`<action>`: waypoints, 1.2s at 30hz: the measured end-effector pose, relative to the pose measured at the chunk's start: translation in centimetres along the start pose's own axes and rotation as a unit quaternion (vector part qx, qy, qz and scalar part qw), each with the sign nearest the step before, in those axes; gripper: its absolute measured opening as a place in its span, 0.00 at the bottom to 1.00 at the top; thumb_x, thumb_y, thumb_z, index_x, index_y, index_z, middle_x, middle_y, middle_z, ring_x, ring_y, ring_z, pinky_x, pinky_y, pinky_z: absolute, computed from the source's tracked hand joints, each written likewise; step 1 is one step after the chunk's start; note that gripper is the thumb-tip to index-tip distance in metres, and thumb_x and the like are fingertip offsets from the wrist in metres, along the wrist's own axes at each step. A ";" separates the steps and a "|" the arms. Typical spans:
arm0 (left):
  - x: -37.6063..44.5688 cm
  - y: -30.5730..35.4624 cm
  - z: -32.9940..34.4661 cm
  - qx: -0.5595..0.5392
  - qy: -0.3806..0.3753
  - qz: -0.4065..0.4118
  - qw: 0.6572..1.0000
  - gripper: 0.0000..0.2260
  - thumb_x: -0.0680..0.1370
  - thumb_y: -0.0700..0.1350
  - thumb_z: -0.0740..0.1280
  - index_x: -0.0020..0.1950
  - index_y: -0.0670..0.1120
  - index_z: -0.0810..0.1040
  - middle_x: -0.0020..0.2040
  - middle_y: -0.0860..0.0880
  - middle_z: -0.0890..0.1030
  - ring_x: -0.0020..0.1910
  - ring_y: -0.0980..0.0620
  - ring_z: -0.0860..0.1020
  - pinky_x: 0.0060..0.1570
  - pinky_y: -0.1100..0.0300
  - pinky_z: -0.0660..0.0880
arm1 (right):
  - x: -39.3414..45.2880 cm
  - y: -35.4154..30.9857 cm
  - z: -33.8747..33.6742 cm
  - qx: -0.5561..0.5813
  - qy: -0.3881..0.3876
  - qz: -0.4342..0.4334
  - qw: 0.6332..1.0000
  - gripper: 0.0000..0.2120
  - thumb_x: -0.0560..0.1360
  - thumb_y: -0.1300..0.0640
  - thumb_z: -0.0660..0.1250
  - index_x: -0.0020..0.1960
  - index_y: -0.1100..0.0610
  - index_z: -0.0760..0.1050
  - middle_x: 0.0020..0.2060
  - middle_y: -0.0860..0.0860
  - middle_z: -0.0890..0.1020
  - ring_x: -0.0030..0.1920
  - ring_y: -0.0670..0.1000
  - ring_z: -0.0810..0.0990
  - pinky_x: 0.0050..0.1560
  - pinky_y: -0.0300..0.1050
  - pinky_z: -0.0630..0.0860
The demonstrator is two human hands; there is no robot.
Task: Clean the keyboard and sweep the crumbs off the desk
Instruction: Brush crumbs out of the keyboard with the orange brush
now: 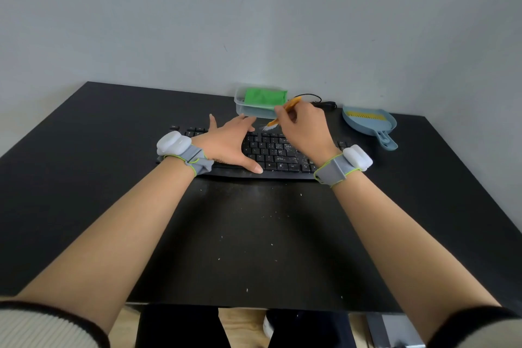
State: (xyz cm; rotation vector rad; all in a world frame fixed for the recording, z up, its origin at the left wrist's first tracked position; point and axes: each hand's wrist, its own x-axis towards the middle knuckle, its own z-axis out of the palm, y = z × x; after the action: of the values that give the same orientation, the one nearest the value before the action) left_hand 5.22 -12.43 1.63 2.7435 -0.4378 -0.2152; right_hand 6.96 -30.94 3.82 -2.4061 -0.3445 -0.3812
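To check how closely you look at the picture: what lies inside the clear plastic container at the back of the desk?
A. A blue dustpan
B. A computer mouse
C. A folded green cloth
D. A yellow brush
C: the clear container by the wall holds a folded green cloth; the blue dustpan sits apart to its right, directly on the desk.

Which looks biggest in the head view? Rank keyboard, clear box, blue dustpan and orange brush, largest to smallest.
1. keyboard, though partly covered by both hands.
2. clear box and blue dustpan: too alike to rank.
3. orange brush, mostly hidden in the right hand.
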 end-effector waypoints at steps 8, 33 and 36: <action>0.0 -0.3 0.1 0.002 0.004 0.005 1.000 0.54 0.65 0.66 0.76 0.80 0.47 0.50 0.74 0.52 0.65 0.76 0.52 0.61 0.68 0.26 0.36 | -0.3 0.3 -0.4 0.001 -0.050 0.017 0.999 0.16 0.77 0.50 0.59 0.38 0.62 0.73 0.33 0.54 0.82 0.37 0.59 0.79 0.38 0.50 0.75; 0.3 -0.2 -0.1 0.018 -0.010 -0.007 1.000 0.55 0.65 0.67 0.75 0.80 0.45 0.50 0.75 0.51 0.66 0.76 0.49 0.61 0.69 0.29 0.33 | -2.5 0.0 -1.6 -0.028 -0.028 -0.020 0.999 0.16 0.81 0.50 0.61 0.37 0.58 0.69 0.27 0.48 0.73 0.34 0.57 0.76 0.38 0.47 0.70; 0.3 -0.2 -0.2 0.008 -0.008 -0.012 1.000 0.55 0.65 0.66 0.76 0.80 0.45 0.50 0.74 0.51 0.67 0.76 0.50 0.61 0.69 0.29 0.33 | -2.9 -0.2 -1.7 -0.042 -0.052 -0.010 0.998 0.18 0.79 0.51 0.61 0.33 0.55 0.63 0.27 0.50 0.71 0.34 0.57 0.72 0.38 0.46 0.65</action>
State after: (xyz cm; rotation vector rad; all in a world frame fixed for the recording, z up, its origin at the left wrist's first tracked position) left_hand 5.56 -12.30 1.68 2.7651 -0.4130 -0.2396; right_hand 3.88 -32.31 4.15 -2.5124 -0.4069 -0.2848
